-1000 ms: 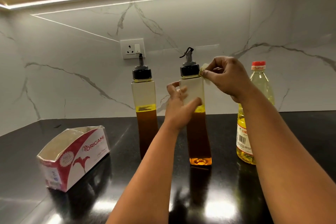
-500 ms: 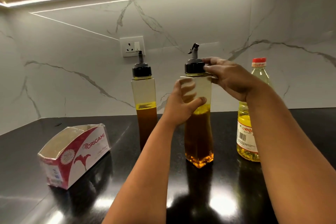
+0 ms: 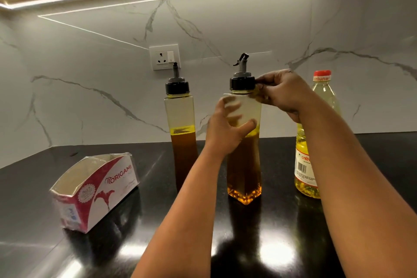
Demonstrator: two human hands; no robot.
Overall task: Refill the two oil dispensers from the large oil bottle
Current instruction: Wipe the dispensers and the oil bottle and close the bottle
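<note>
Two tall square oil dispensers with black caps and grey spouts stand on the black counter, each a bit over half full of amber oil. My left hand grips the body of the right dispenser, a corner of which faces me. My right hand pinches the side of its black cap, with a bit of yellowish tissue between the fingers. The left dispenser stands untouched. The large oil bottle, red-capped with pale yellow oil, stands at the right, partly hidden behind my right forearm.
An open red-and-white tissue box lies on the glossy black counter at the left. A white marble wall with a power socket rises close behind the bottles.
The right dispenser has turned so that a corner faces me. My right hand moved from beside the neck onto the cap's side. My left hand kept its grip on the body.
</note>
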